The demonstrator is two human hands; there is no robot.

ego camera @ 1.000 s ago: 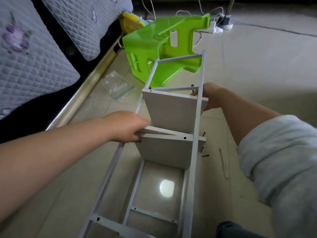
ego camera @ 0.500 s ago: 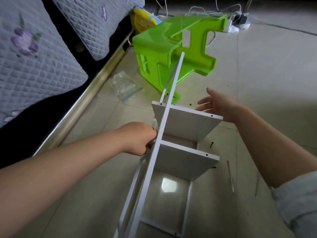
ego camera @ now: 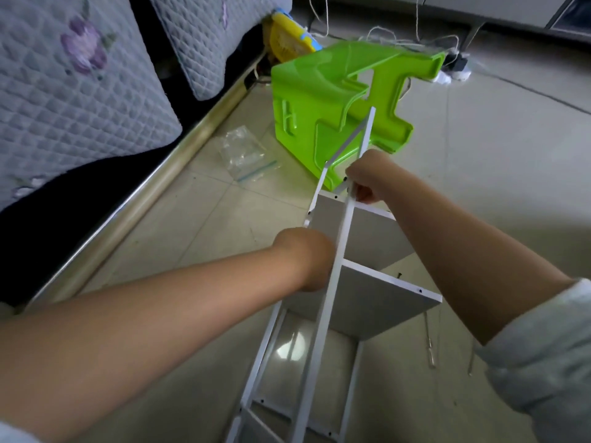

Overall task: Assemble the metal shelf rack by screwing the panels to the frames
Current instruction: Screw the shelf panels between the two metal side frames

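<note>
Item: metal shelf rack point(ego camera: 323, 318), part-assembled, on the tiled floor point(ego camera: 495, 174) beside a bed point(ego camera: 64, 100), its far end in front of a green plastic stool point(ego camera: 323, 100)

Parts: white frame rails; near panel point(ego camera: 380, 302) and far panel point(ego camera: 367, 228), both standing crosswise between the frames, unfilled screw holes along their edges

Orientation: long axis runs away from the viewer, near end at bottom of view, far end toward the stool; rack lies on its side, one frame raised on edge

Hands: right hand point(ego camera: 367, 177) clenched round the raised rail at the far panel; left hand point(ego camera: 307, 257) at the other rail beside the near panel, fingers hidden, hold cannot be told

Handling, as judged: thin tube and sheet, light, stiff along the rails but prone to racking while joints are loose; painted surfaces likely slippery; best held on rails close to a panel joint

Loose nearby: dark screws point(ego camera: 399, 275), slim tools point(ego camera: 428, 343), clear bag point(ego camera: 243, 151)
</note>
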